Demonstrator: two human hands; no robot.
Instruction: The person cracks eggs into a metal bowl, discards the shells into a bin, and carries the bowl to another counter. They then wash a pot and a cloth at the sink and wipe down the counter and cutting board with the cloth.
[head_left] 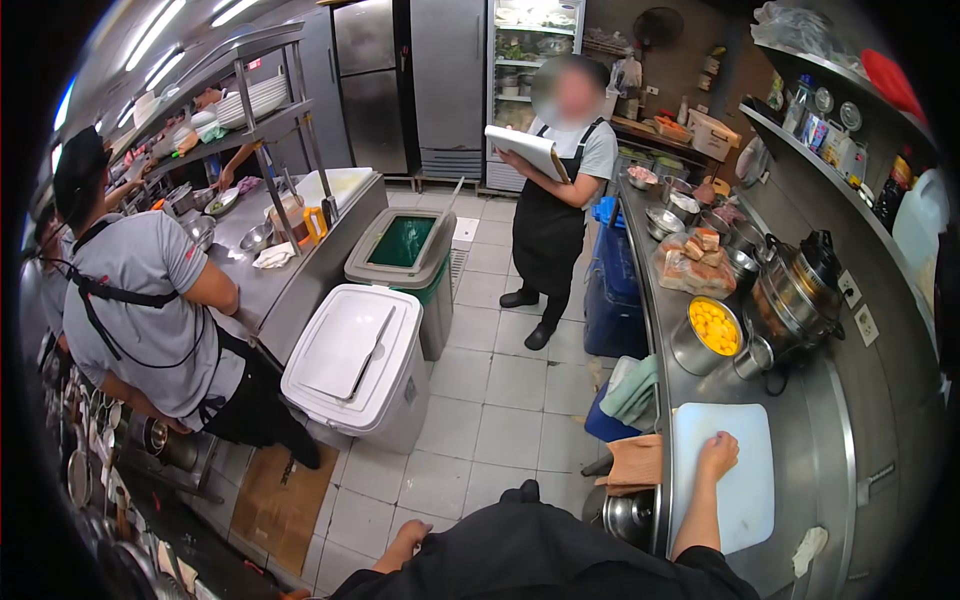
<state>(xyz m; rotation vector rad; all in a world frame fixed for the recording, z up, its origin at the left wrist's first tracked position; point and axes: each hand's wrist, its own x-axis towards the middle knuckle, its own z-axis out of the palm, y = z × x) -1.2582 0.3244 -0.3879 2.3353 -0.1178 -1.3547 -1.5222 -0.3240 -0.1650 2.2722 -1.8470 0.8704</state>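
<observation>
Nearest, the person's left hand [408,537] hung beside the dark apron [520,550]; I couldn't tell whether its fingers were apart or together. The right hand [717,456] rested, curled into a fist, on the white cutting board [742,515], which lay on the steel counter [815,480]. Just beyond stood a metal pot [695,352] of yellow pieces [713,326]; well past it, a co-worker [548,225] held a clipboard [530,153].

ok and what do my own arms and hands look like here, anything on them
Black sleeves stop short of the wrists. The left hand and right hand wear no gloves, and no watch shows.
</observation>
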